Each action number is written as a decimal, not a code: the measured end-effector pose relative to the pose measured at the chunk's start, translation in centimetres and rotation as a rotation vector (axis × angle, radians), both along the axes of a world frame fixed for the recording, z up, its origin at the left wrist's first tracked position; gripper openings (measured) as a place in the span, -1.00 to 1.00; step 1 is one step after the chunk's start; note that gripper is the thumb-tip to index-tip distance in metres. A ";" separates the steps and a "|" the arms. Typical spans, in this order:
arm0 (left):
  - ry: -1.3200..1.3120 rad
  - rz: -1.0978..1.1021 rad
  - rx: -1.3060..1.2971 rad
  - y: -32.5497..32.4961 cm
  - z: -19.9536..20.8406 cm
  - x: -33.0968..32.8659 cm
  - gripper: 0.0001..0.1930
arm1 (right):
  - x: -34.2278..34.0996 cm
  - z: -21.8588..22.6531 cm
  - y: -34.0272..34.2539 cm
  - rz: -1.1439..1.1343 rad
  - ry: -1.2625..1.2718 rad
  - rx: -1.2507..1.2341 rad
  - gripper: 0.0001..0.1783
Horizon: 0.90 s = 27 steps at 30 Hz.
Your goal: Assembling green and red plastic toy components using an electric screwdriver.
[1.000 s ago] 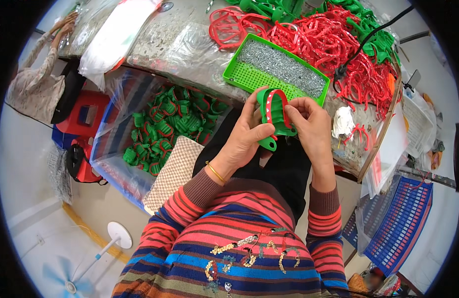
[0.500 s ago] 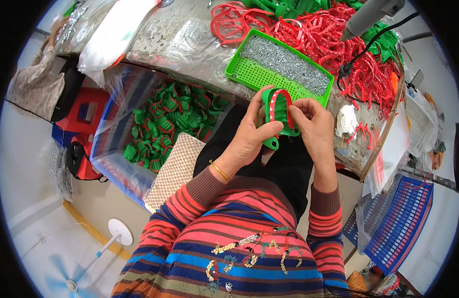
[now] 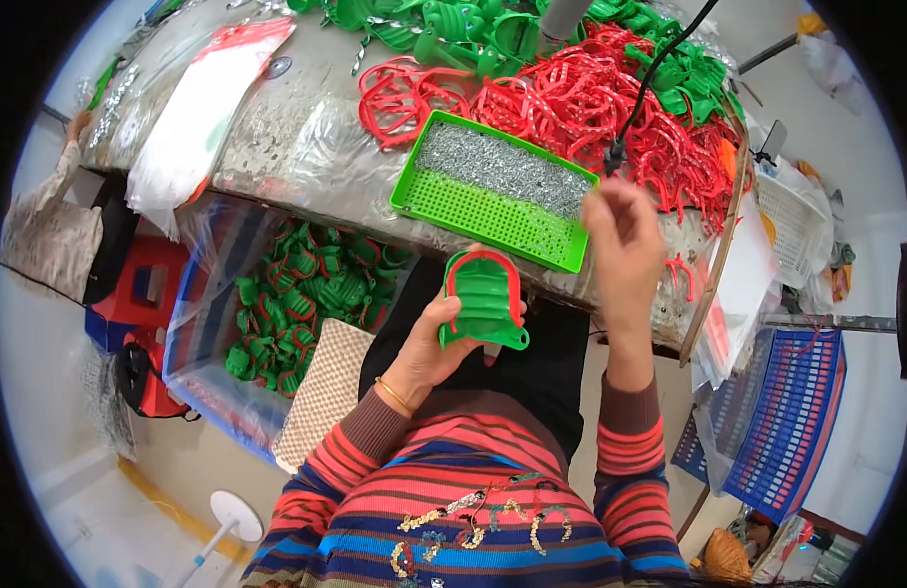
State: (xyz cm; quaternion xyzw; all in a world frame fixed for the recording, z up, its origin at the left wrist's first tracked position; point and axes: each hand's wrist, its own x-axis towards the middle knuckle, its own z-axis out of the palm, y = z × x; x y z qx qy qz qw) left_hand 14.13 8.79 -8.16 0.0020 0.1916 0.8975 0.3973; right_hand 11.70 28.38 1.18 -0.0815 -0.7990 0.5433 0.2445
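My left hand (image 3: 434,343) grips a green plastic toy jaw (image 3: 485,299) by its left side, in front of the bench. The jaw's ribbed hollow faces up, and a red strip runs around its curved rim. My right hand (image 3: 625,240) is raised at the right end of a bright green tray (image 3: 493,231), fingers bent in and thumb close to them. Whatever is between those fingertips is too small or blurred to make out. Small silver metal pieces (image 3: 503,167) fill the tray's far half; its perforated near half shows mostly bare, with a few scattered pieces.
Red toothed strips (image 3: 571,108) lie heaped behind the tray, with green plastic parts (image 3: 453,29) beyond. A black cable (image 3: 659,73) hangs over the heap. Left of my lap, a lined crate (image 3: 194,323) holds many green-and-red jaws. Plastic bags (image 3: 208,108) lie on the bench at left.
My right hand has left the jaw and moved to the tray's right end. My left hand has lowered and tilted the jaw, turning its hollow into view. The whole view has shifted.
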 end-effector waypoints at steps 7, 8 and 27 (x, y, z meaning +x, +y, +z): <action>0.014 -0.021 0.059 0.5 0.6 -1.2 -0.22 | -5.0 5.4 -0.4 0.147 -0.004 0.182 -0.77; -0.017 0.005 0.045 -0.1 0.9 -1.1 -0.21 | -4.0 5.7 -0.8 0.246 -0.172 0.175 -0.78; 0.201 0.216 -0.211 0.2 1.2 -1.6 -0.14 | 1.1 -1.9 -2.9 0.223 -0.593 0.023 -0.83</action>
